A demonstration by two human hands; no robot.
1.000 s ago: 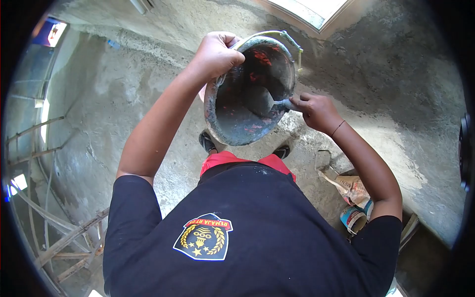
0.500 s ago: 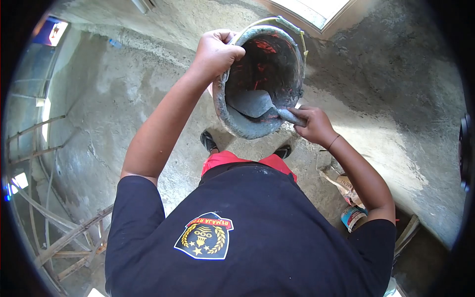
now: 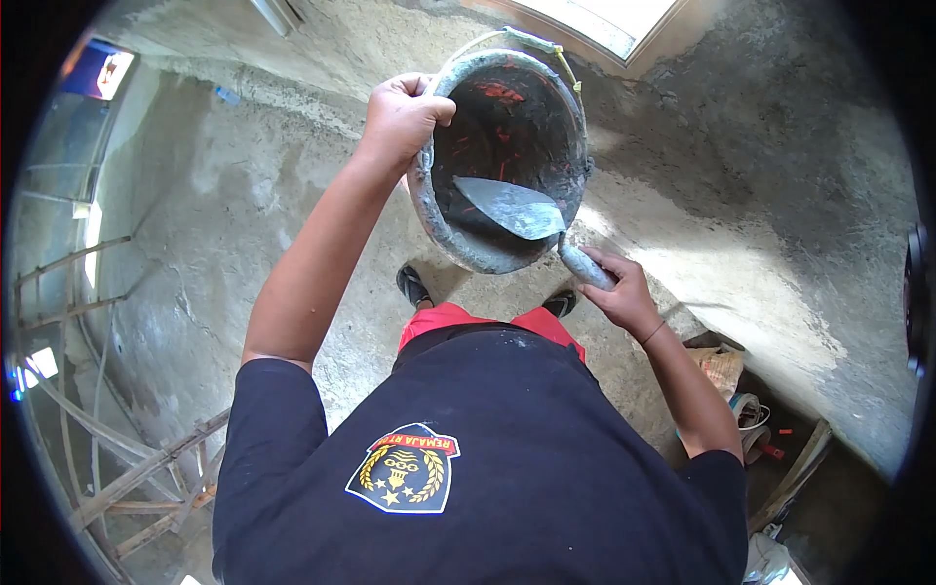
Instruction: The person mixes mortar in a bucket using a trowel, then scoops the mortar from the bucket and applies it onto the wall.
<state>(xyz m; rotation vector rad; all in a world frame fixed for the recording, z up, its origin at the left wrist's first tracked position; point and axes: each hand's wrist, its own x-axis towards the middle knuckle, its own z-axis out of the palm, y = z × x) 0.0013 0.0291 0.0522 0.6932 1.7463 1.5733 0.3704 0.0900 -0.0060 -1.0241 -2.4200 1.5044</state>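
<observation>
Grey-rimmed, the bucket point(image 3: 507, 136) tilts in our left hand point(image 3: 402, 119), which grips its edge. We clasp the trowel point(image 3: 517, 210) by its handle in our right hand point(image 3: 624, 291), blade across the opening.

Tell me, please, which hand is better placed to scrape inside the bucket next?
Probably the right hand: it holds the trowel, which points into the open bucket. The left hand seems less free, because it grips the bucket at its edge.
</observation>
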